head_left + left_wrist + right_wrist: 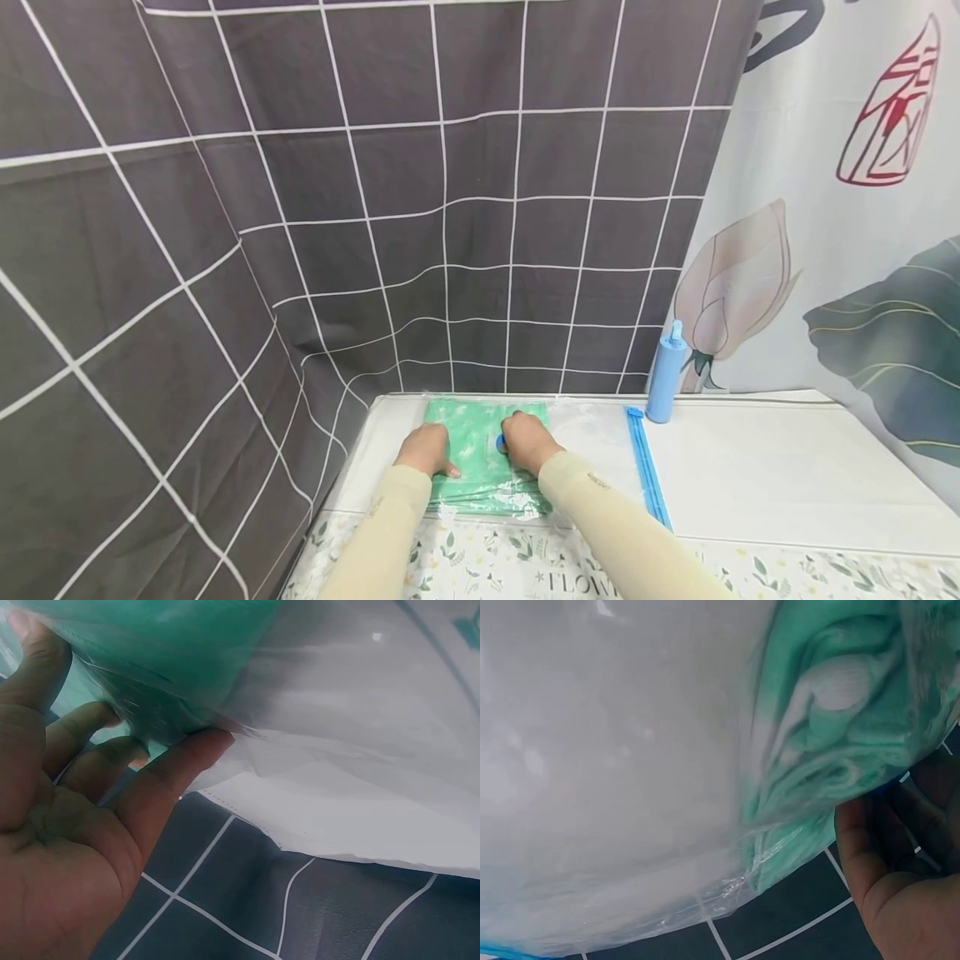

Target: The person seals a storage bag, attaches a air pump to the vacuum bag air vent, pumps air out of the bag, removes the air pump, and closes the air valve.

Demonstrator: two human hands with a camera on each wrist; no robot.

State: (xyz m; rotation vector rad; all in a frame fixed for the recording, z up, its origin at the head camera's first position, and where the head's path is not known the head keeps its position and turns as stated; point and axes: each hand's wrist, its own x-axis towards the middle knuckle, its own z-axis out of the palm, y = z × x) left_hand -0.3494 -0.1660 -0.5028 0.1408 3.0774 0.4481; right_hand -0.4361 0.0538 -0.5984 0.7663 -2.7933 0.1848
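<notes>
A clear plastic storage bag point(592, 437) lies on the white surface, with a folded green and white cloth point(468, 421) in its left part. A blue zip strip point(648, 471) runs along the bag's right end. My left hand point(426, 450) rests at the left side of the cloth, thumb and fingers spread. The left wrist view shows its fingertips point(217, 740) against the plastic. Over the cloth, my right hand point(527, 442) curls its fingers round a round blue valve cap point(500, 443), mostly hidden by the hand. The right wrist view shows those fingers point(855, 844) bent beside the bag.
A blue cylindrical hand pump point(665, 379) stands upright at the back, right of the bag. Dark grid-patterned cloth point(480, 233) hangs behind and on the left. A floral-printed cover point(480, 554) lies along the front edge.
</notes>
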